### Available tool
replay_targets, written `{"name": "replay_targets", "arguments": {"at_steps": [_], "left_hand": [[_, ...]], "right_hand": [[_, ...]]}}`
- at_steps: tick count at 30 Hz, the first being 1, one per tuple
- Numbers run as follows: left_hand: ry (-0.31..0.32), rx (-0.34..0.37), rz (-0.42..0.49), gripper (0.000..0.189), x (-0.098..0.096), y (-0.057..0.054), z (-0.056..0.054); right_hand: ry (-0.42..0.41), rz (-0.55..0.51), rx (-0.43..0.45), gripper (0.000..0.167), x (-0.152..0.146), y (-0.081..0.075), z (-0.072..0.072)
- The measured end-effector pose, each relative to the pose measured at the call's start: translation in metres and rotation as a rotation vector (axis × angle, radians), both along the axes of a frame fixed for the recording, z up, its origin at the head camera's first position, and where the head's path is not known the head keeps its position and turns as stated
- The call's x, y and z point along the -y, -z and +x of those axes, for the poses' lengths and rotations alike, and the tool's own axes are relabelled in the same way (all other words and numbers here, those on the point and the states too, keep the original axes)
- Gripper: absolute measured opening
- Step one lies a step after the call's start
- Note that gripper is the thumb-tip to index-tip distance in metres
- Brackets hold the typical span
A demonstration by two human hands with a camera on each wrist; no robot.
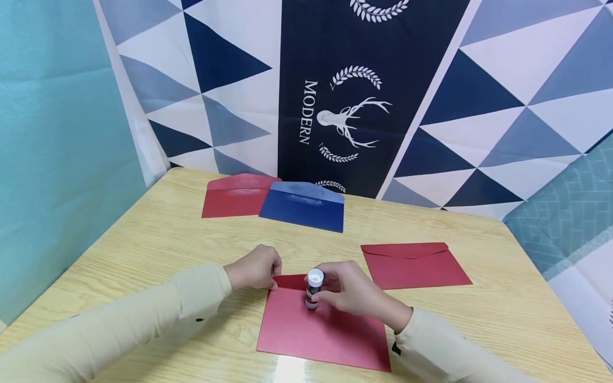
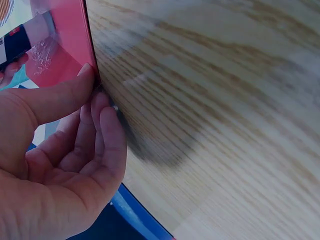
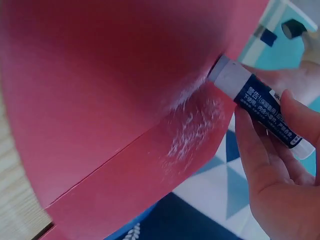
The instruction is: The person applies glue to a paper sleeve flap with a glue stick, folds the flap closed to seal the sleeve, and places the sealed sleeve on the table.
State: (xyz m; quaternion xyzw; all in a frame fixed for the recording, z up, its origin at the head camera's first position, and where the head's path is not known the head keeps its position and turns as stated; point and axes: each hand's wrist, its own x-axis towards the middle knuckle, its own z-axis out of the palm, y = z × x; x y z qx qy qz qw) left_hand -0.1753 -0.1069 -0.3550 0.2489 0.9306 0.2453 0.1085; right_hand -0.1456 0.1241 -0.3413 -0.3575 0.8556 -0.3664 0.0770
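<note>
A red envelope (image 1: 325,335) lies on the table with its flap (image 3: 135,175) folded out away from the person. My right hand (image 1: 351,290) grips a glue stick (image 1: 313,287) upright, its lower end against the envelope near the flap's fold. In the right wrist view, whitish glue streaks (image 3: 192,130) mark the flap and the fold line. My left hand (image 1: 256,267) pinches the envelope's left edge by the flap between thumb and fingers. Seen from the left wrist, the thumb (image 2: 65,100) lies on the red paper's corner, and the other fingers curl underneath.
At the back of the wooden table (image 1: 158,234) lie another red envelope (image 1: 234,199) and a blue envelope (image 1: 304,210), both with raised flaps bearing whitish smears. A third red envelope (image 1: 416,268), flap folded down, lies to the right. A patterned cloth (image 1: 230,106) hangs behind.
</note>
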Motion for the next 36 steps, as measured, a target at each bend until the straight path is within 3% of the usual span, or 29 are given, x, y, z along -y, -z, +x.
{"name": "replay_targets", "arguments": {"at_steps": [9, 19, 25, 36], "left_hand": [[0.043, 0.005, -0.038, 0.036, 0.000, -0.001, -0.005], [0.051, 0.034, -0.068, 0.030, -0.003, -0.002, -0.007], [0.027, 0.059, -0.080, 0.027, -0.004, -0.002, -0.008], [0.002, 0.095, -0.087, 0.029, -0.005, -0.003, -0.007]], "right_hand": [[-0.032, 0.010, -0.029, 0.017, 0.009, 0.007, -0.001], [-0.019, 0.035, -0.178, 0.017, -0.003, 0.011, 0.001], [-0.010, 0.009, -0.146, 0.020, -0.019, 0.011, 0.004], [0.041, 0.029, -0.192, 0.020, -0.044, 0.013, 0.012]]}}
